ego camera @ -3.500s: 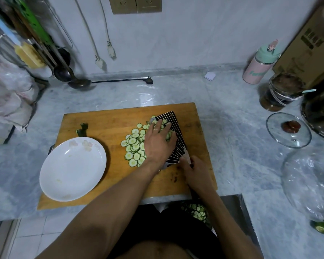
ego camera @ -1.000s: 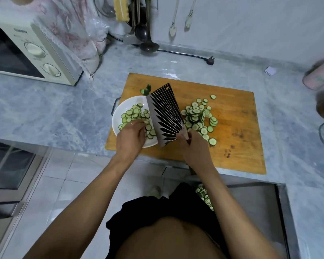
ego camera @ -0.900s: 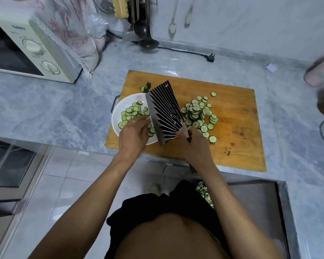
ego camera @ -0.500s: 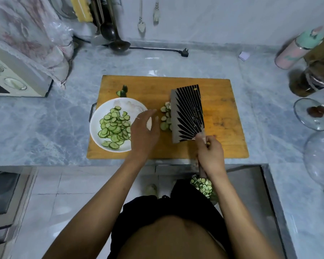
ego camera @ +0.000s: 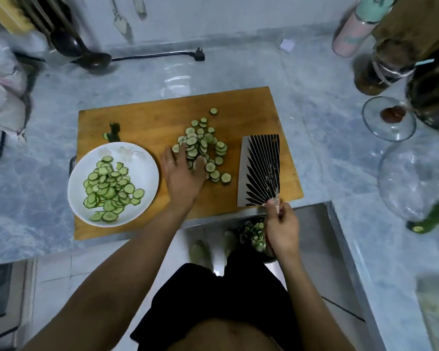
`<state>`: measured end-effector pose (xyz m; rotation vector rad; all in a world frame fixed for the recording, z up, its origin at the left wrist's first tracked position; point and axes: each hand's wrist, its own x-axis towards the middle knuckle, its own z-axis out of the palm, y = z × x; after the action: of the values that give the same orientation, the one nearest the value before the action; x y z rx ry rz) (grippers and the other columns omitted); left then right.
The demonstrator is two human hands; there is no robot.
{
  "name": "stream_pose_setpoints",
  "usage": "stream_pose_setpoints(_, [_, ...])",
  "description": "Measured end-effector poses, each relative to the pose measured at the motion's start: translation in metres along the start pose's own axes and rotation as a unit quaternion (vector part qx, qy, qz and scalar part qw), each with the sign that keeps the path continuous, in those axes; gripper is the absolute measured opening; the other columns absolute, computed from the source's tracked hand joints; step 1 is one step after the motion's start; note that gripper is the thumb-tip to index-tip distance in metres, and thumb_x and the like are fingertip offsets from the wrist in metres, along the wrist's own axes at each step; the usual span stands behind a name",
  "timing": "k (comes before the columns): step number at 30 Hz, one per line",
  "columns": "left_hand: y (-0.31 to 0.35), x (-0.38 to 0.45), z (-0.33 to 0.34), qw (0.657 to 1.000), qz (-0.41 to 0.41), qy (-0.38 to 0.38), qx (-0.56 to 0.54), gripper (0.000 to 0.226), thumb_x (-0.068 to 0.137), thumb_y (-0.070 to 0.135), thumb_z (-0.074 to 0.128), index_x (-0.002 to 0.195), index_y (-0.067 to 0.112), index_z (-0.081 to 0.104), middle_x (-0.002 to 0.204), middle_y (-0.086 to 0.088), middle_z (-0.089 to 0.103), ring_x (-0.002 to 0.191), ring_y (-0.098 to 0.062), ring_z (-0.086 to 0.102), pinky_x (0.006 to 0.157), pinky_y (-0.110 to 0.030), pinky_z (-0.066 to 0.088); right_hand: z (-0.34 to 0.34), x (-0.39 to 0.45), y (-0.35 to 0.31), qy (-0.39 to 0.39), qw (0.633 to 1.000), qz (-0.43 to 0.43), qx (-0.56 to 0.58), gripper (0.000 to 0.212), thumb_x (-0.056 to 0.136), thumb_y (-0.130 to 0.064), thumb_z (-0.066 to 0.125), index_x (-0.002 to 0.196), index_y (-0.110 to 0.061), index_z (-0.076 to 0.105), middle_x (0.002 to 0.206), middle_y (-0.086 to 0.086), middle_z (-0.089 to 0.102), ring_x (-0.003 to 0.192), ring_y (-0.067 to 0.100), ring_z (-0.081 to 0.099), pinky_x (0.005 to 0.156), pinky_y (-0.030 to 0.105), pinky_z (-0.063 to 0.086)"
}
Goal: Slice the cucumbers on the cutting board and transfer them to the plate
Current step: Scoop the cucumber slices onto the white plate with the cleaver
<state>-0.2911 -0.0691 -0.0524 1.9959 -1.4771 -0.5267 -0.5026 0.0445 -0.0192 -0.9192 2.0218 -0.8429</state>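
A: Head view, containers first. What is in your plate (ego camera: pixel 147 178)?

B: A heap of slices (ego camera: pixel 110 190), piled toward its left and middle. The plate sits on the left end of the board (ego camera: pixel 150 117), its near-left rim reaching past the board's edge over the surface (ego camera: pixel 238 69).

A: And the rest of the cucumber?

B: A second pile (ego camera: pixel 203 150) lies on the middle of the board, loose rounds spread toward the far side, one lone round apart near the far edge. A dark green stem end (ego camera: pixel 113 131) lies just beyond the plate. Below the board's near edge, a dark bowl (ego camera: pixel 254 235) holds more rounds, partly hidden by your right wrist.

A: Now your hands.

B: Your left hand (ego camera: pixel 181 173) lies palm down on the board between plate and pile, fingers straight and spread, tips touching the pile's near-left side. That grip is loose, holding nothing. Your right hand (ego camera: pixel 280 224) is curled round the handle of the cleaver (ego camera: pixel 260 171), a closed grip at the board's near edge. The blade lies flat on the board, right of the pile and clear of it, with its striped face up.
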Motion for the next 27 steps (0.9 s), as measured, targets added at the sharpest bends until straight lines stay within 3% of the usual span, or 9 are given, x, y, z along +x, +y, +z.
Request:
stream_pose_setpoints(5, [0.003,0.015,0.007,1.0,0.015,0.002,0.015,0.066,0.092,0.055,0.042,0.145,0.016,0.04,0.151,-0.023,0.029,0.14,-0.038,0.024,0.115,-0.049,0.021,0.013,0.005,0.004,-0.017,1.0,-0.023,-0.008,0.026,0.101,-0.042,0.049,0.098,-0.017,0.059,0.077,-0.003,0.061,0.073,0.017,0.059,0.066,0.031,0.044])
stream_pose_setpoints(8, [0.011,0.024,0.012,1.0,0.009,-0.012,0.002,0.063,0.092,0.054,0.046,0.145,0.021,0.041,0.153,-0.019,0.029,0.142,-0.035,0.022,0.116,-0.046,0.019,0.025,0.012,-0.011,-0.03,0.998,-0.051,-0.028,0.03,0.101,-0.039,0.048,0.097,-0.011,0.059,0.08,0.001,0.061,0.07,0.008,0.055,0.058,0.028,0.035])
stream_pose_setpoints(11, [0.016,0.027,0.018,1.0,0.012,-0.009,-0.018,0.06,0.091,0.054,0.047,0.139,0.019,0.05,0.15,-0.018,0.036,0.141,-0.035,0.026,0.115,-0.044,0.024,0.037,0.02,-0.023,-0.044,0.996,-0.07,-0.021,0.033,0.101,-0.037,0.049,0.086,-0.009,0.055,0.075,0.005,0.058,0.065,0.013,0.051,0.054,0.029,0.033])
stream_pose_setpoints(15, [0.019,0.024,0.023,0.999,0.005,0.002,-0.041,0.057,0.091,0.052,0.049,0.135,0.016,0.055,0.15,-0.013,0.038,0.142,-0.03,0.026,0.112,-0.038,0.027,0.051,0.029,-0.029,-0.071,0.993,-0.09,-0.023,0.035,0.101,-0.037,0.049,0.089,-0.006,0.056,0.074,0.004,0.057,0.066,0.017,0.05,0.059,0.031,0.035])
stream_pose_setpoints(19, [0.029,0.019,0.029,0.996,-0.016,0.022,-0.081,0.055,0.09,0.051,0.051,0.131,0.016,0.058,0.148,-0.011,0.04,0.14,-0.026,0.03,0.111,-0.04,0.033,0.054,0.033,-0.035,-0.109,0.988,-0.104,-0.02,0.031,0.102,-0.035,0.05,0.09,-0.006,0.055,0.07,-0.001,0.055,0.061,0.003,0.049,0.053,0.018,0.035])
stream_pose_setpoints(23, [0.044,0.01,0.036,0.992,-0.034,0.027,-0.119,0.053,0.088,0.049,0.055,0.131,0.017,0.059,0.148,-0.01,0.04,0.139,-0.023,0.031,0.11,-0.039,0.035,0.051,0.041,-0.035,-0.153,0.98,-0.125,-0.027,0.03,0.102,-0.035,0.051,0.091,-0.007,0.056,0.076,0.005,0.06,0.067,0.011,0.055,0.06,0.031,0.038])
stream_pose_setpoints(27, [0.05,0.007,0.037,0.991,-0.016,0.017,-0.133,0.057,0.084,0.053,0.063,0.135,0.026,0.055,0.154,-0.007,0.027,0.143,-0.021,0.023,0.112,-0.041,0.035,0.043,0.051,-0.037,-0.176,0.974,-0.139,-0.028,0.024,0.101,-0.031,0.053,0.084,-0.014,0.052,0.07,-0.01,0.053,0.067,-0.007,0.053,0.056,0.012,0.035])
